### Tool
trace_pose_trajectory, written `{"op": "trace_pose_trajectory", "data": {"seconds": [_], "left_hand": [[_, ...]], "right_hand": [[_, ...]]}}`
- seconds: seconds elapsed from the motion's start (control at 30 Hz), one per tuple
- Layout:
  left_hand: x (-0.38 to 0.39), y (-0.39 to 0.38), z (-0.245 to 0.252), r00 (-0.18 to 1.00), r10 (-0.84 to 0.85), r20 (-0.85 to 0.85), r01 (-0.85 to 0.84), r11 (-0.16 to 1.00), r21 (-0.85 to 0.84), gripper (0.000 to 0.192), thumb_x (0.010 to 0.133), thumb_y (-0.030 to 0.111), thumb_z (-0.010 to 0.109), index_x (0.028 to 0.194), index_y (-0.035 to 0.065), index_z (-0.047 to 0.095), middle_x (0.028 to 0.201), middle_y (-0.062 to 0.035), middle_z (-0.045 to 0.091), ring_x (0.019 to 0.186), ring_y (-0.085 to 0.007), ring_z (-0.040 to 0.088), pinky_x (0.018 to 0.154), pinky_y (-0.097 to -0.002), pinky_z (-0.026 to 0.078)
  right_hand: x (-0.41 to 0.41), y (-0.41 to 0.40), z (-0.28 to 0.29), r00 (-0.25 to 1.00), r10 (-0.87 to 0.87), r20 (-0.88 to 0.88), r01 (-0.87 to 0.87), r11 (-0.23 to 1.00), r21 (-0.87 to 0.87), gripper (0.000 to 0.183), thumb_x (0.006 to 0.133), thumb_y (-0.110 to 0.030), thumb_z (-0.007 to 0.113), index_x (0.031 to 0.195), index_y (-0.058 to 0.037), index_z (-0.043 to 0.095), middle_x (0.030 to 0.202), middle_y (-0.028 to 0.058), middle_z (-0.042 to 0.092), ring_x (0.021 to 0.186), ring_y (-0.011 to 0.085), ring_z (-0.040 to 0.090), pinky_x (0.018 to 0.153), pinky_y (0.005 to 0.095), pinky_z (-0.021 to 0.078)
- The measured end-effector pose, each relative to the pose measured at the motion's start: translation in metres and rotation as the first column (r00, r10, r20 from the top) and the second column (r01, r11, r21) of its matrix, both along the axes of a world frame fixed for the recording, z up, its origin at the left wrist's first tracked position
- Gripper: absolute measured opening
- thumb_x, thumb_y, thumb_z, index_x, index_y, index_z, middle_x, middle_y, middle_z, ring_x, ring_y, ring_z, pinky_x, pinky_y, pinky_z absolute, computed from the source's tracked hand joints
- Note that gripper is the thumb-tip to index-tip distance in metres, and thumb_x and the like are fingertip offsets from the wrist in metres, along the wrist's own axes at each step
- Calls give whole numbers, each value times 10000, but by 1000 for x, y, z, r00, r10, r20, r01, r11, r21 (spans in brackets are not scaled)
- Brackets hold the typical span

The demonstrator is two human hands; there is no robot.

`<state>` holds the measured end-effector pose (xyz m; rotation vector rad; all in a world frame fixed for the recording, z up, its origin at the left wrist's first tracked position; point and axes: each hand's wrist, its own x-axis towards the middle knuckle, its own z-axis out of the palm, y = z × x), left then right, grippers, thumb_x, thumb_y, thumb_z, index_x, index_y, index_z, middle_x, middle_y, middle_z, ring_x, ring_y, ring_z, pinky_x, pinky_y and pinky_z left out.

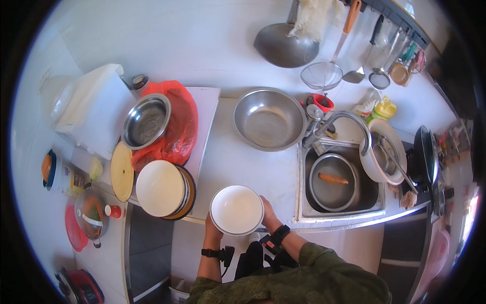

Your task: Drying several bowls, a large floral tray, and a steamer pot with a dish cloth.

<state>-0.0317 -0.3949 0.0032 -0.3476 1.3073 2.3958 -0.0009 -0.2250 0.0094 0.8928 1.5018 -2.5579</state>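
Note:
A white bowl with a dark rim (237, 209) is held between my two hands at the counter's front edge, its inside facing up. My left hand (213, 228) grips its left side and my right hand (269, 213) its right side; the fingers beneath are mostly hidden. Left of the bowl stands a stack of plates or bowls (159, 188), the top one white. Behind it, a wide stainless steel basin (269, 119) rests on the counter. To the right, a metal basin (315, 190) sits in the sink (362, 205) with a carrot (333, 178) inside.
A curved faucet (351, 114) arches over the sink, beside a white basin (366, 163) holding metalware. At the left, a steel bowl (147, 121) sits by a red plastic bag (182, 125). A wok (286, 45) and a wire strainer (322, 76) hang on the wall.

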Motion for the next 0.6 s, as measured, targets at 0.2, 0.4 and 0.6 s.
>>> {"op": "trace_pose_trajectory", "data": {"seconds": [0.2,0.4,0.6], "left_hand": [[7,28,11,912,-300,-279,201,922,-332,270,784,104,467,1023,-19,446,917,-109,546,799,-175,551,667,-255,460],[37,100,30,767,-585,-263,399,757,-518,233,769,103,499,971,-12,480,881,-92,555,779,-142,536,653,-250,453],[83,168,7,557,-763,-328,597,642,-481,299,776,122,497,1033,-24,453,961,-96,527,824,-153,511,690,-258,433]], "right_hand": [[34,34,-4,996,-82,28,79,993,82,372,819,-286,422,1049,6,446,944,100,525,846,150,496,731,259,403],[105,92,0,947,-320,18,320,947,-5,380,824,-285,413,1073,2,423,978,121,514,889,179,490,752,281,407],[192,138,32,821,-571,-6,566,812,144,439,827,-348,386,1066,17,433,990,129,499,904,175,475,774,276,392]]}}
